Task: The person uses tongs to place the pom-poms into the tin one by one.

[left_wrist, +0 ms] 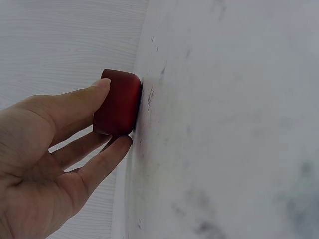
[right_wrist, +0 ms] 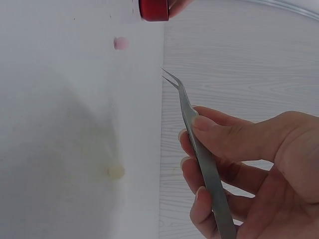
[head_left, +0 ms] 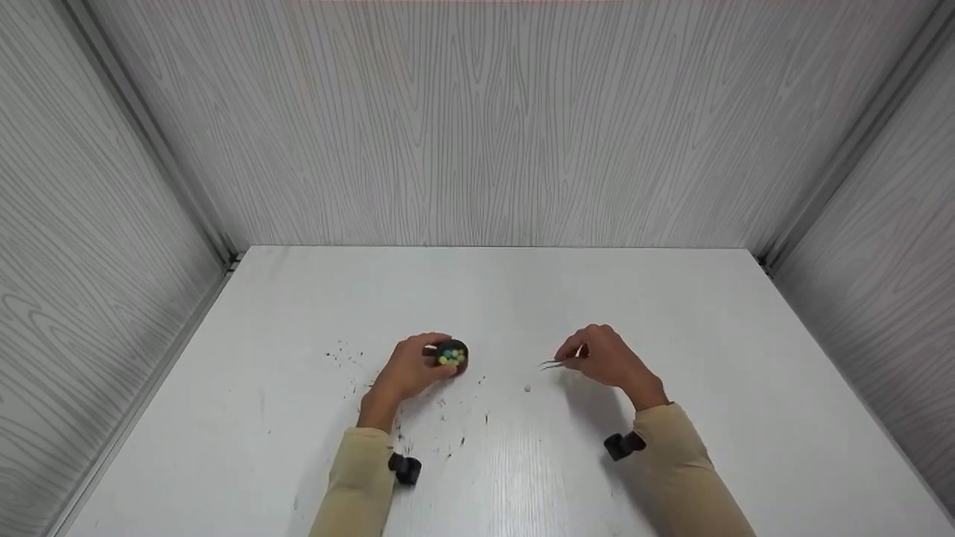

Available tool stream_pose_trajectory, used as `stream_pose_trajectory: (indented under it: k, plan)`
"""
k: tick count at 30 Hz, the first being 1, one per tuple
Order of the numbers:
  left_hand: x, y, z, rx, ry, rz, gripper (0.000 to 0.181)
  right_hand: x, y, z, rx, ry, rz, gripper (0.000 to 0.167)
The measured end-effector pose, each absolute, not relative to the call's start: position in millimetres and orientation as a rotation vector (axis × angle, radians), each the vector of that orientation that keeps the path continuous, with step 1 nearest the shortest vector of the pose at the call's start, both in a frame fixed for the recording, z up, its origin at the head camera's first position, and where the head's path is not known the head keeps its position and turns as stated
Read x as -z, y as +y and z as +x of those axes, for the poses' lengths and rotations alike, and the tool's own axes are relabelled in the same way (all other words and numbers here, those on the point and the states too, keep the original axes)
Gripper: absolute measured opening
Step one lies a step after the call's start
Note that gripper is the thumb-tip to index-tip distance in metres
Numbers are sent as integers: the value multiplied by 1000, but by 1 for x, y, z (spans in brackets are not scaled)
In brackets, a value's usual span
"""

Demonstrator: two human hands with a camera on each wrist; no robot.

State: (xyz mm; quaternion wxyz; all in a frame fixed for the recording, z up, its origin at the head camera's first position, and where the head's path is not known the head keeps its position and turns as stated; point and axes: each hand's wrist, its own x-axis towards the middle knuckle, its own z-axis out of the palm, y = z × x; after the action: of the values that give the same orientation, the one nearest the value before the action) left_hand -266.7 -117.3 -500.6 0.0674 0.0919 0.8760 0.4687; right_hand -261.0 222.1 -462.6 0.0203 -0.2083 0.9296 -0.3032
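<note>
My left hand (head_left: 406,371) grips a small cup (head_left: 464,359) between thumb and fingers. Yellow and blue-green balls (head_left: 450,356) lie inside it. The left wrist view shows the cup's red outer side (left_wrist: 120,103) against the table, fingers around it. My right hand (head_left: 606,359) pinches metal tweezers (head_left: 550,365), raised over the table. Their bent tips stand slightly apart with nothing between them in the right wrist view, where the tweezers (right_wrist: 209,174) run along the fingers. A small pinkish ball (head_left: 527,388) lies on the table between the hands, below and left of the tips.
Dark specks and smudges (head_left: 442,403) mark the white table (head_left: 671,298) around the left forearm. Wood-grained panels (head_left: 485,127) enclose its back and sides. A pale yellowish round spot (right_wrist: 116,172) shows in the right wrist view. Each wrist carries a black camera (head_left: 406,470).
</note>
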Motion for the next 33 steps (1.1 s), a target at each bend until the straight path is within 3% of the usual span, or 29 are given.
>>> stream_pose_trajectory:
  k: [33]
  plan:
    - [504,-118,-269,-1424,2640,299,52,477,205,-256,885,2865,-747,14]
